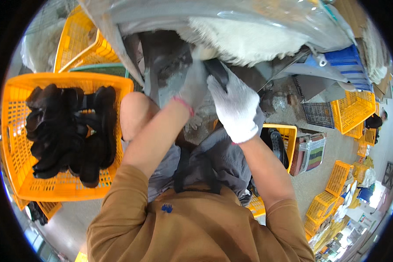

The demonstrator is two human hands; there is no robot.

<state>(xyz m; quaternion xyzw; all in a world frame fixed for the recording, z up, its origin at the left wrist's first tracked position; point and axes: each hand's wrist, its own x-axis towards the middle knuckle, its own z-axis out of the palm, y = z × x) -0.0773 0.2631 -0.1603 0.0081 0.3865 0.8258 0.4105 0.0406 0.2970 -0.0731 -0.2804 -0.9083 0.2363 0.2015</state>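
Note:
Both my hands wear white knit gloves and reach up to the edge of a grey work surface [170, 65]. My right hand [236, 107] grips a black flat piece [217, 72] by its lower end. My left hand [195, 85] is blurred and sits just left of that piece, touching or almost touching it; its fingers are hidden. Above both hands lies white fluffy material [249, 39] under a clear plastic sheet [205, 13]. My bare knee [135, 115] shows below the left forearm.
A large orange crate [17, 144] at my left holds several black curved pieces [69, 131]. A smaller orange crate [288, 135] at my right holds a black item. More orange crates [354, 109], a blue crate [349, 61] and folded cloth [312, 153] stand on the floor to the right.

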